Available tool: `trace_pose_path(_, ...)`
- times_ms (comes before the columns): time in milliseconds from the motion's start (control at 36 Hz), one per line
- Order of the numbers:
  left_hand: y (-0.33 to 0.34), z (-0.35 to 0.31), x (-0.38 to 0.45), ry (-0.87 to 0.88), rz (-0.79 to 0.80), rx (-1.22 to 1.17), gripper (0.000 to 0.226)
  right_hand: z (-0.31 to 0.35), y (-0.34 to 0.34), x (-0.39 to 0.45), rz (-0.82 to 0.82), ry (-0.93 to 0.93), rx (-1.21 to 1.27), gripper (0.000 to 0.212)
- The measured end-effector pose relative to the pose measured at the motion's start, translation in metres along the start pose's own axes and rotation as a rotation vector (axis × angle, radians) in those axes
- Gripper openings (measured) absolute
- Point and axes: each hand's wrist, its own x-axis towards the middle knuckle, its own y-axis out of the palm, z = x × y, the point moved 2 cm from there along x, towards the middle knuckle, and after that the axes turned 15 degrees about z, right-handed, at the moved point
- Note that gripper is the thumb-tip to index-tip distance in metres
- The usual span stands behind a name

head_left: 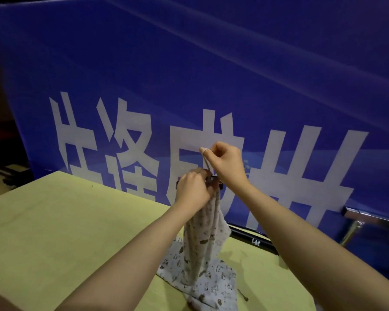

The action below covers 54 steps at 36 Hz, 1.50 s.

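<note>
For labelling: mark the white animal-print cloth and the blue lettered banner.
White animal-print cloth [208, 223]: head view, hanging middle fold.
Blue lettered banner [189, 63]: head view, plain upper area.

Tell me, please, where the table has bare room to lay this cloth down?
The widest bare patch is the table left of the cloth, up to the banner. Right of the cloth, a narrower strip holds a small pin. Crowded: the middle, where the cloth hangs from the left hand, under the right hand.

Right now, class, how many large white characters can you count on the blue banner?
4 characters: one far left, one beside it, one behind the right hand, one at right. Lower parts hide behind the table.
</note>
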Motion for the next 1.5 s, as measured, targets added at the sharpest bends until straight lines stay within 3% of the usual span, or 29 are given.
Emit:
trace_pose_path(250,0.003,-0.013,0.015,-0.109,0.092,0.050,0.025,0.009,-0.021,0.002,-0.168,-0.251,-0.344,0.032)
trace_pose_path(444,0.009,-0.015,0.019,-0.103,0.141,0.227,0.029,0.001,-0.026,0.001,-0.246,0.106,0.152,0.055)
trace_pose_path(528,0.010,-0.014,0.018,-0.089,0.153,0.294,0.031,-0.001,-0.027,0.001,-0.241,0.206,0.309,0.052)
trace_pose_path(639,0.015,-0.016,0.020,-0.148,0.233,0.412,0.042,0.007,-0.027,0.000,-0.255,0.110,0.158,0.051)
trace_pose_path(833,0.019,-0.012,0.017,-0.238,0.266,0.490,0.038,0.016,-0.035,-0.001,-0.272,-0.072,-0.154,0.042)
trace_pose_path(1000,0.028,-0.003,0.014,-0.272,0.269,0.451,0.042,0.012,-0.037,-0.003,-0.363,0.087,0.101,0.042)
trace_pose_path(1139,0.030,-0.003,0.015,-0.284,0.236,0.504,0.045,0.004,-0.037,-0.006,-0.291,0.171,0.112,0.056)
trace_pose_path(1278,0.023,-0.022,0.018,-0.288,0.186,0.545,0.073,0.017,-0.037,-0.002,-0.199,0.138,0.102,0.056)
trace_pose_path(1389,0.027,-0.026,0.017,-0.262,0.158,0.503,0.052,0.020,-0.040,-0.003,-0.223,0.125,0.099,0.055)
trace_pose_path(1500,0.034,-0.021,0.014,-0.254,0.228,0.447,0.040,0.019,-0.042,-0.005,-0.270,0.076,0.062,0.053)
